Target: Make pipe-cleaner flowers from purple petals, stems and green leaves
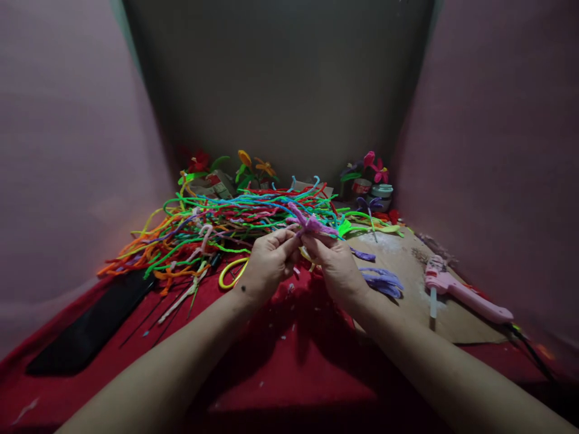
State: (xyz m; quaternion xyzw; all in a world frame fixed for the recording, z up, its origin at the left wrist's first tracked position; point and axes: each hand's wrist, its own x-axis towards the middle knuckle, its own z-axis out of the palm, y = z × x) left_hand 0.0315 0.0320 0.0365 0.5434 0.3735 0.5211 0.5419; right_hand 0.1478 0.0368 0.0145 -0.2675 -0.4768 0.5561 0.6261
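A purple pipe-cleaner flower (311, 224) is held up in the middle, its fuzzy petals spread above my fingertips. My left hand (266, 262) pinches it low on its left side. From the right, my right hand (337, 268) grips its base with thumb and fingers closed. The part between the fingertips is hidden. Just behind lies a big heap of coloured pipe cleaners (253, 211). Lavender pipe-cleaner loops (382, 282) rest on cardboard to the right of my right hand. Yellow scissor handles (231, 274) lie left of my left hand.
A pink glue gun (470, 295) with its stick sits on the cardboard (456, 322) at right, its cord trailing off. A black flat object (90, 325) lies at left on the red cloth (280, 367). Finished flowers (256, 164) and a lidded jar (381, 196) stand at the back.
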